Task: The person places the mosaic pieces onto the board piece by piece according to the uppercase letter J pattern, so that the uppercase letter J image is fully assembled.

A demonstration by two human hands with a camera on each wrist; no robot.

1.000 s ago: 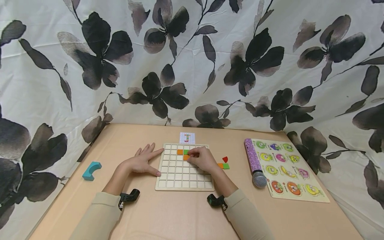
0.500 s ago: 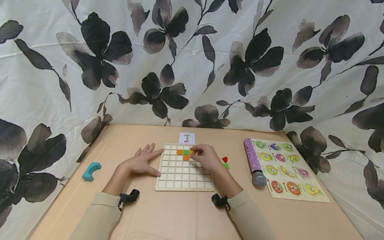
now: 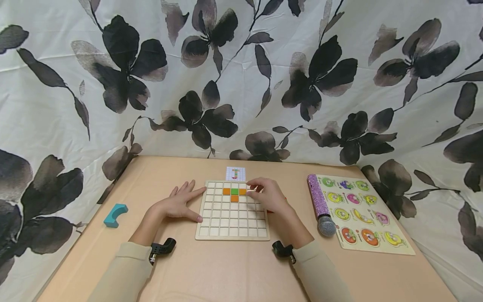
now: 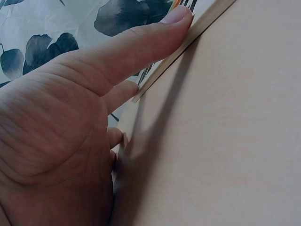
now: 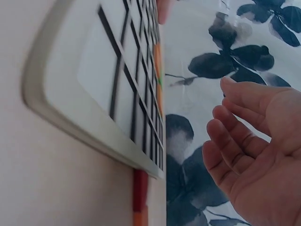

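A pale grid board (image 3: 232, 231) lies mid-table. In its upper rows sit a green tile (image 3: 235, 191), an orange tile (image 3: 226, 191) to its left, another to its right and one just below it. My left hand (image 3: 175, 205) lies with spread fingers, thumb and index finger at the board's left edge; the left wrist view shows the thumb (image 4: 176, 30) on that edge. My right hand (image 3: 269, 195) hovers over the upper right of the board, fingers loosely bent and holding nothing; the right wrist view shows its bare palm (image 5: 268, 188).
Behind the board lies a small patterned card (image 3: 235, 173). Red (image 5: 140, 190) and orange pieces lie beside the board, mostly covered by my right arm in the head view. A blue arch block (image 3: 115, 215) is left; a glittery microphone (image 3: 320, 205) and a fruit picture board (image 3: 370, 216) are right.
An orange tile now sits right of the green one, released by my right hand, which has drawn back to the right. The left hand stays in place.
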